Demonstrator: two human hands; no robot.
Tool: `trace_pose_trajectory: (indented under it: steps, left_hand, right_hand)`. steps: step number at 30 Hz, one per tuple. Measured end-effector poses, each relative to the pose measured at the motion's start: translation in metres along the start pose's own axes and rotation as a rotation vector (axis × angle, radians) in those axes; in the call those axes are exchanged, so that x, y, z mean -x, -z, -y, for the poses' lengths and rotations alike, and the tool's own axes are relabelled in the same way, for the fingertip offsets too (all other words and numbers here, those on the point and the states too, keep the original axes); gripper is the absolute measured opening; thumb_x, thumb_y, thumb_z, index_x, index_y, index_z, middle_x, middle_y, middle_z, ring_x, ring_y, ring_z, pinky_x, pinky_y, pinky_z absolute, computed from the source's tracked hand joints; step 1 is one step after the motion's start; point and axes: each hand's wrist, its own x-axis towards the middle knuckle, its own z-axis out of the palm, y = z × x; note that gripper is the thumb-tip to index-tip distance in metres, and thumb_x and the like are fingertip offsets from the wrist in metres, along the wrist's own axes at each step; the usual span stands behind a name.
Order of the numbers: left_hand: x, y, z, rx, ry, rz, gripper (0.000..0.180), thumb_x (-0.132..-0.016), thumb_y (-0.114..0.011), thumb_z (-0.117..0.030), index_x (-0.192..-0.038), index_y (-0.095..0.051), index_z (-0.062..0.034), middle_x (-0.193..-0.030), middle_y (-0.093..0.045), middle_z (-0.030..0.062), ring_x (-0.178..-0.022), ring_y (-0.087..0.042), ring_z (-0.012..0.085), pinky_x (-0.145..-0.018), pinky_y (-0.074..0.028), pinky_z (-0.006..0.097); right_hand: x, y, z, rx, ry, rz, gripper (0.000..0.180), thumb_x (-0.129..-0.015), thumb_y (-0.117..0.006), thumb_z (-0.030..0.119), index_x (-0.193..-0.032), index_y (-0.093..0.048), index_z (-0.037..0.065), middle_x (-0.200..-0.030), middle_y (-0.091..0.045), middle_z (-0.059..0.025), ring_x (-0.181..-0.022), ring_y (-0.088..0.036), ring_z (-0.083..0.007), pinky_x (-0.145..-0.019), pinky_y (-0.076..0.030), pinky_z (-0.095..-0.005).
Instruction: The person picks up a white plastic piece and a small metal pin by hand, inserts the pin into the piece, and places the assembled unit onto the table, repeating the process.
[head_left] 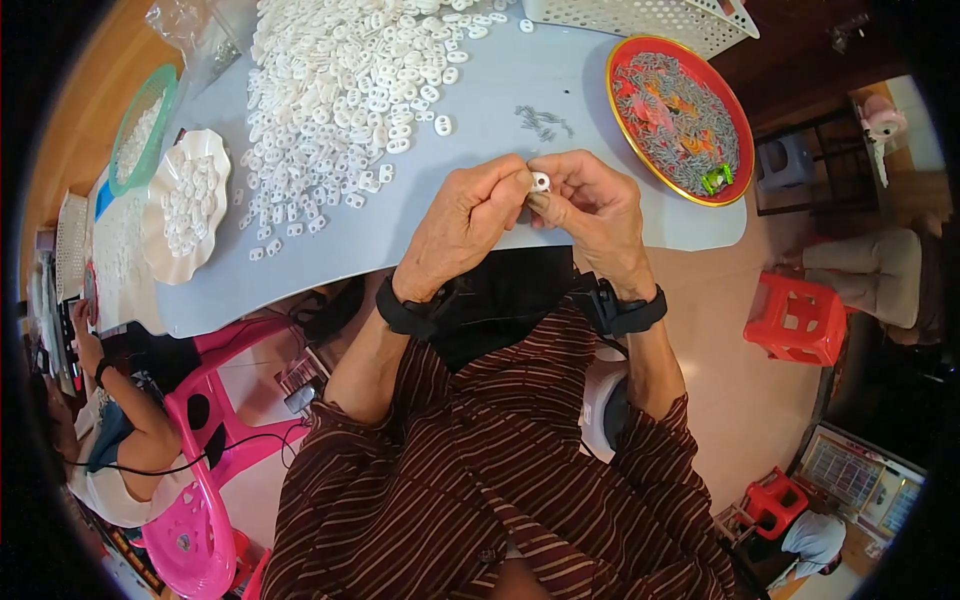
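Above the table's near edge, my left hand (462, 218) and my right hand (598, 205) meet fingertip to fingertip, both closed. Pinched between them is a small white oval plastic piece (540, 182) with a dark hole showing. Whether the right fingertips also hold a smaller part is hidden. Beyond my left hand spreads a big heap of white two-holed plastic pieces (340, 90). A few thin grey pieces (543, 122) lie loose just past my fingers. Many more grey pieces (690, 110) fill a round red tray with a gold rim (618, 118) to the right.
At the left stand a scalloped white dish (160, 262) of white pieces and a green basket (122, 170). A perforated white basket (650, 28) is at the back. Another person's arm (145, 425) is left, beside a pink chair (205, 500). A red stool (800, 320) stands right.
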Motion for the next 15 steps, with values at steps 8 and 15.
trace_pose_trajectory:
  steps: [8, 15]
  left_hand:
    - [0.0014, 0.0023, -0.0016, 0.04, 0.099, 0.009, 0.028, -0.098, -0.044, -0.019, -0.077, -0.051, -0.0019, -0.063, -0.044, -0.0014, -0.06, -0.04, 0.0071, -0.056, -0.034, 0.023]
    - [0.0013, 0.0057, -0.0048, 0.042, 0.12, 0.048, 0.026, -0.097, -0.044, -0.017, -0.077, -0.05, -0.0025, -0.065, -0.044, -0.0014, -0.062, -0.041, 0.0068, -0.057, -0.034, 0.023]
  right_hand:
    - [0.0011, -0.005, -0.0053, 0.031, 0.076, -0.013, 0.021, -0.083, -0.07, 0.002, -0.102, -0.061, -0.001, -0.082, -0.065, -0.0023, -0.066, -0.055, -0.0042, -0.058, -0.045, -0.0184]
    - [0.0013, -0.0016, -0.0092, 0.173, 0.156, 0.005, 0.024, -0.081, -0.072, 0.003, -0.102, -0.061, 0.001, -0.076, -0.062, 0.0003, -0.063, -0.053, -0.0027, -0.054, -0.042, -0.0179]
